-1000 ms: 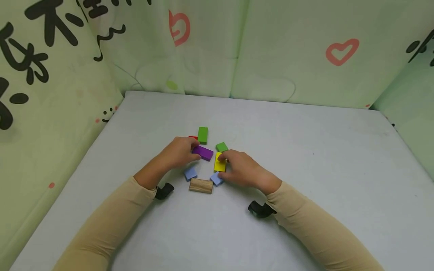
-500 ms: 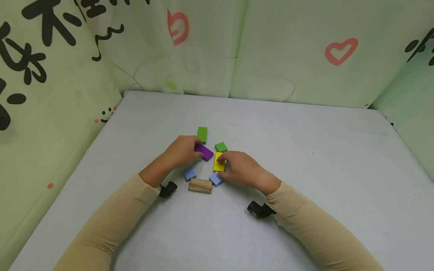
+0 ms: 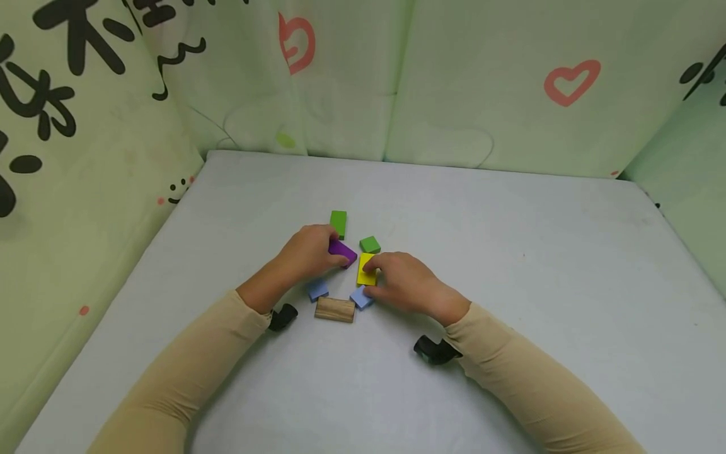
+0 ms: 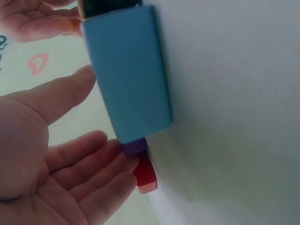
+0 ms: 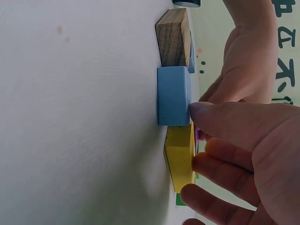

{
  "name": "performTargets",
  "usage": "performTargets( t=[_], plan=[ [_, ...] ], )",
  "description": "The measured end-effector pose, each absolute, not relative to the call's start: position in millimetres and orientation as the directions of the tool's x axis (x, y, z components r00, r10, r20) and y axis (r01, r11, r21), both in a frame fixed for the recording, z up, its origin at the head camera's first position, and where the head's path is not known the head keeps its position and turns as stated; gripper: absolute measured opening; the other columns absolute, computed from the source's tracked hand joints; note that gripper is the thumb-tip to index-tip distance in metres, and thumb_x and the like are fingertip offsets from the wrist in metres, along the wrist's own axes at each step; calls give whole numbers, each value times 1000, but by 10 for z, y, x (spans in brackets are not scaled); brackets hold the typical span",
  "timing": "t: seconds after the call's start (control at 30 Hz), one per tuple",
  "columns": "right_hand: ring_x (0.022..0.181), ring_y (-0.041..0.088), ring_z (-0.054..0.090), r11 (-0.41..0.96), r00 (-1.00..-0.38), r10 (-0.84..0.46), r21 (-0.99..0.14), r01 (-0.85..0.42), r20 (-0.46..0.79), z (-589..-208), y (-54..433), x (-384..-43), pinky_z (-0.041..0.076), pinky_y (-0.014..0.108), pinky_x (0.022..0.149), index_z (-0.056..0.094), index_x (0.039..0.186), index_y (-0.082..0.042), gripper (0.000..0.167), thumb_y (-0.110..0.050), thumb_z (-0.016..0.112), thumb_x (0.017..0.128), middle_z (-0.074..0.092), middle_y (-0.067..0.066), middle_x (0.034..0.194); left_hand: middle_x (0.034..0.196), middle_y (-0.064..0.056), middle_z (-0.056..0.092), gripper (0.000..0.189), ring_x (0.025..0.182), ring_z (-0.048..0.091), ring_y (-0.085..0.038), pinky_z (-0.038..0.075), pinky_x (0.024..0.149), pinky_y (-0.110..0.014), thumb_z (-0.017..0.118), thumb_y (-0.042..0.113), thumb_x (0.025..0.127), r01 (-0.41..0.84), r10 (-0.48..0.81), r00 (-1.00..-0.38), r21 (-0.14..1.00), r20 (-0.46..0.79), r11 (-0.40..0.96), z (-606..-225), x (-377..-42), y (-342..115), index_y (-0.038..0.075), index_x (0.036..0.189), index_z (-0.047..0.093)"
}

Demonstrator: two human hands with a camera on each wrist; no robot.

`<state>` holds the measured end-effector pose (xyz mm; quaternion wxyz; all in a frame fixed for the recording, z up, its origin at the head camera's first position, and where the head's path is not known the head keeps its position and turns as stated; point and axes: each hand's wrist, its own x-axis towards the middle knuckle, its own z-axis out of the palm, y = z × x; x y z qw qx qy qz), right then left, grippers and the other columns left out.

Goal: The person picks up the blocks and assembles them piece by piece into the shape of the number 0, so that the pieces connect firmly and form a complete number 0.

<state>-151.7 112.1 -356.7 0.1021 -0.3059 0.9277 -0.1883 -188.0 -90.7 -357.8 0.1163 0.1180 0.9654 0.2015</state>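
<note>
My left hand [image 3: 309, 251] pinches a purple block [image 3: 341, 250] between thumb and fingers, close over the table. In the left wrist view its fingers lie beside a red block [image 4: 146, 176], which the hand hides from the head view. My right hand [image 3: 409, 282] is relaxed, its fingertips resting at a yellow block [image 3: 365, 278] and its thumb at the edge of a light blue block [image 5: 173, 96]. A second light blue block [image 3: 318, 290] stands near my left wrist. Between the two blue ones lies a wood-grained block [image 3: 334, 309].
A long green block [image 3: 338, 222] lies beyond my left hand, and a smaller green block [image 3: 370, 244] touches the far end of the yellow one. The white table [image 3: 510, 265] reaches back to pale green curtains [image 3: 482, 88]. Black cameras [image 3: 434, 350] sit at both wrists.
My left hand has slid a little to the right and now covers the red block. The purple block has turned slightly, with the thumb now over its near side. My right hand stays put.
</note>
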Motion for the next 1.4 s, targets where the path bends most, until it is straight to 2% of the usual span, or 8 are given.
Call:
performTargets(
  t=[0.23, 0.6, 0.73, 0.97, 1.2, 1.4],
  plan=[
    [104, 27, 63, 743, -792, -605, -413, -526, -80, -3556, 1117, -1515, 50, 41, 95, 69, 118, -1, 34, -22, 74, 91, 70, 8, 112, 113, -14, 66, 52, 97, 59, -25, 53, 86, -35, 77, 31, 90, 198, 280, -946, 390, -166, 899, -3586, -1892, -895, -2, 127, 62],
    [102, 27, 64, 748, -795, -601, -403, -527, -77, -3561, 1113, -1520, 51, 41, 93, 70, 116, -2, 33, -23, 74, 91, 71, 8, 110, 108, -13, 64, 56, 93, 58, -25, 52, 79, -33, 78, 37, 88, 173, 250, -954, 376, -166, 910, -3589, -1877, -841, -3, 124, 61],
    [102, 27, 64, 749, -795, -602, -402, -527, -79, -3563, 1110, -1517, 51, 41, 93, 70, 116, -2, 33, -23, 74, 91, 71, 8, 110, 111, -15, 63, 56, 95, 58, -25, 52, 82, -35, 77, 35, 89, 179, 256, -952, 374, -168, 910, -3585, -1870, -843, -4, 126, 60],
    [102, 27, 64, 750, -793, -603, -401, -526, -86, -3554, 1106, -1517, 51, 40, 93, 70, 116, -2, 33, -23, 74, 91, 71, 8, 110, 122, -16, 63, 46, 108, 59, -26, 51, 95, -37, 71, 20, 95, 198, 288, -943, 413, -167, 889, -3590, -1878, -896, -4, 132, 58],
    [102, 27, 64, 752, -796, -600, -400, -524, -86, -3561, 1108, -1520, 51, 40, 92, 70, 116, -2, 33, -23, 74, 91, 71, 8, 110, 119, -16, 63, 60, 100, 58, -26, 52, 88, -36, 78, 34, 89, 192, 282, -943, 401, -178, 896, -3576, -1888, -852, -4, 131, 59],
    [102, 27, 64, 747, -794, -602, -409, -525, -80, -3556, 1106, -1520, 51, 41, 92, 70, 116, -2, 33, -22, 74, 90, 71, 7, 110, 115, -16, 62, 60, 97, 58, -26, 53, 85, -35, 77, 37, 89, 197, 270, -946, 346, -178, 917, -3561, -1877, -781, -4, 128, 59]
  ],
)
